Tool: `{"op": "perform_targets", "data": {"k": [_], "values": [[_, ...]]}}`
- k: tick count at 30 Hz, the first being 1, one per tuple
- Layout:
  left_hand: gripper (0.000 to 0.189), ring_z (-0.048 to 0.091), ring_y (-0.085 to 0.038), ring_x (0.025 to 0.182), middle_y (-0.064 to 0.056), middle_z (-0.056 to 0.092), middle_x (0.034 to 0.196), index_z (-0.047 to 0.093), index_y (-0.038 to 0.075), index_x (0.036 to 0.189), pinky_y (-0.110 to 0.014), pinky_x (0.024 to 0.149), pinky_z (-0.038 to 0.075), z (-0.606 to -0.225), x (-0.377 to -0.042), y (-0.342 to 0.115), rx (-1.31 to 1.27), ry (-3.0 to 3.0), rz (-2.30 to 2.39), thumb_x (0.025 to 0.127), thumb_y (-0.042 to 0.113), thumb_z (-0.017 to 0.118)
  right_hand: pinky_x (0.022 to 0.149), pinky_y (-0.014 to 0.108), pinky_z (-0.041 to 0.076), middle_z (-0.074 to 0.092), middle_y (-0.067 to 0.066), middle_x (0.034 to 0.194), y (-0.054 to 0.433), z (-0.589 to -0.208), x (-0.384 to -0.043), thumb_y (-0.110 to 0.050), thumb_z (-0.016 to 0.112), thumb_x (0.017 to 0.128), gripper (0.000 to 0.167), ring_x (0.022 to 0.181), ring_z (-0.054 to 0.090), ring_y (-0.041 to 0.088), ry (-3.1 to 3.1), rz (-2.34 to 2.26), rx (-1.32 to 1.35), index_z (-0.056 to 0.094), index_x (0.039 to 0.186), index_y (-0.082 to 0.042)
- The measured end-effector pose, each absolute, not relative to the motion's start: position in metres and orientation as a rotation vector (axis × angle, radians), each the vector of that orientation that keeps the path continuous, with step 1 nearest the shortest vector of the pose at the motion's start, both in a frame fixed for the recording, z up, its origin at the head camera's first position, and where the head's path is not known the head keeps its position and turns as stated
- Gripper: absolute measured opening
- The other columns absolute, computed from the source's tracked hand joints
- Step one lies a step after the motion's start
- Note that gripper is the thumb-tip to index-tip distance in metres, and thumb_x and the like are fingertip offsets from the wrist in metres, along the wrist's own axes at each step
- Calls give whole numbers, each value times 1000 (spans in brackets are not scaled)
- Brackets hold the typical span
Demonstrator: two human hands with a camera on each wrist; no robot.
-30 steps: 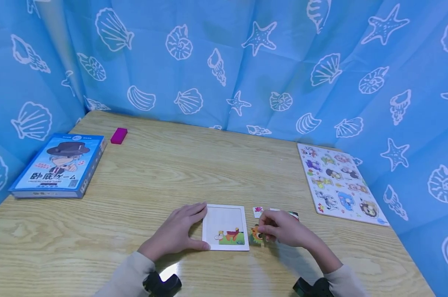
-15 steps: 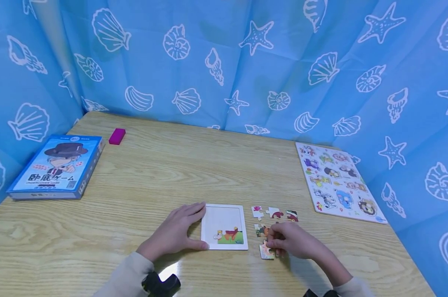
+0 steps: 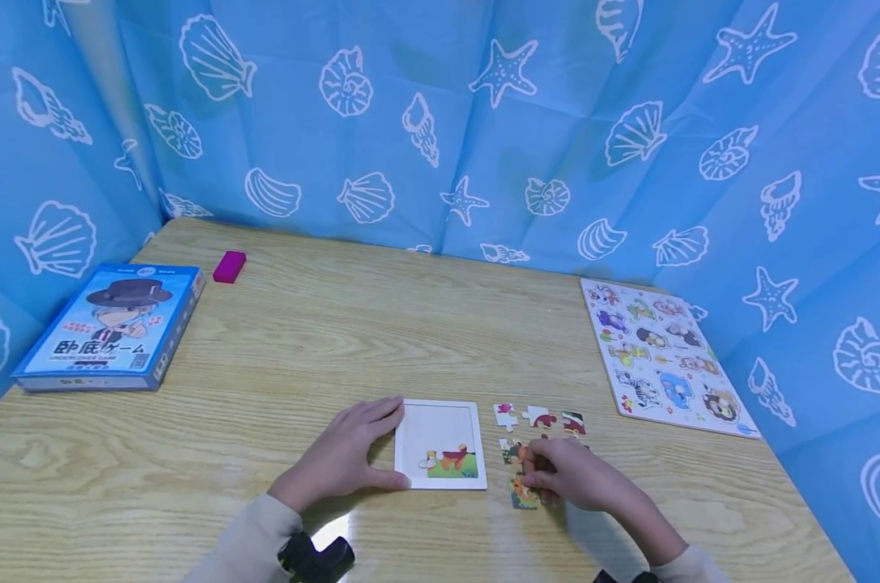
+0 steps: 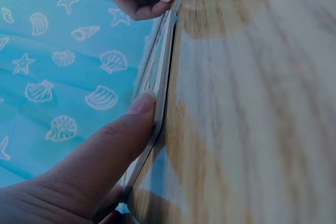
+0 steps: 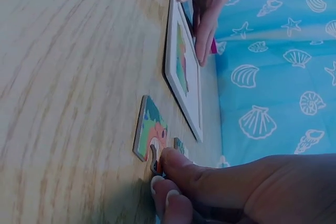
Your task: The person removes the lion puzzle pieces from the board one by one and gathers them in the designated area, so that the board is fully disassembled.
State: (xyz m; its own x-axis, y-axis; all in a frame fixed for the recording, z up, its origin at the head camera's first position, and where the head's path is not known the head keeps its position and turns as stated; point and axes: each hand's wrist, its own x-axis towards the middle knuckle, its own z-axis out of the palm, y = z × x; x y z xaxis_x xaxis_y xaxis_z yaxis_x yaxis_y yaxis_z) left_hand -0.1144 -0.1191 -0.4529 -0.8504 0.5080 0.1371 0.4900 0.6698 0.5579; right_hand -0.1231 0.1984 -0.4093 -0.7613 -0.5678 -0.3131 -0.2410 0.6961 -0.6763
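A white-framed jigsaw tray (image 3: 440,413) lies flat near the front of the table, with joined picture pieces (image 3: 452,463) in its lower right. My left hand (image 3: 348,453) holds the tray by its left side, thumb at the near corner and fingers at the far one. To the right of the tray, my right hand (image 3: 567,470) pinches a puzzle piece mostly hidden by the fingers. Against it lies an orange-and-green puzzle piece (image 5: 149,129); in the head view this orange-and-green piece (image 3: 523,495) shows just left of my fingertips. Several other loose pieces (image 3: 538,417) lie beyond.
An animal puzzle board (image 3: 665,356) lies at the right. A blue game box (image 3: 112,324) sits at the left, with a small magenta block (image 3: 230,266) beyond it. Blue shell-patterned curtains (image 3: 410,121) enclose the table (image 3: 381,324) at the back and sides.
My right hand has moved right, away from the tray's edge, with the orange-and-green piece, which tilted and now lies flatter among the loose pieces. My left hand stays on the tray.
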Motion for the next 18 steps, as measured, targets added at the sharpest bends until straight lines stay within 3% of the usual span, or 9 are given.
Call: {"op": "perform_targets", "data": {"k": [18], "values": [[90,34,-34,133,-16,38,146,44,-5,138,-55,105,26,-449,-113,-119,846,2829,950,74,52,75,46,26,44,53,-1,68,194,-395,-128,-14,65,90,15,52,48,9,2508,-838,-641,53,86,-7]]}}
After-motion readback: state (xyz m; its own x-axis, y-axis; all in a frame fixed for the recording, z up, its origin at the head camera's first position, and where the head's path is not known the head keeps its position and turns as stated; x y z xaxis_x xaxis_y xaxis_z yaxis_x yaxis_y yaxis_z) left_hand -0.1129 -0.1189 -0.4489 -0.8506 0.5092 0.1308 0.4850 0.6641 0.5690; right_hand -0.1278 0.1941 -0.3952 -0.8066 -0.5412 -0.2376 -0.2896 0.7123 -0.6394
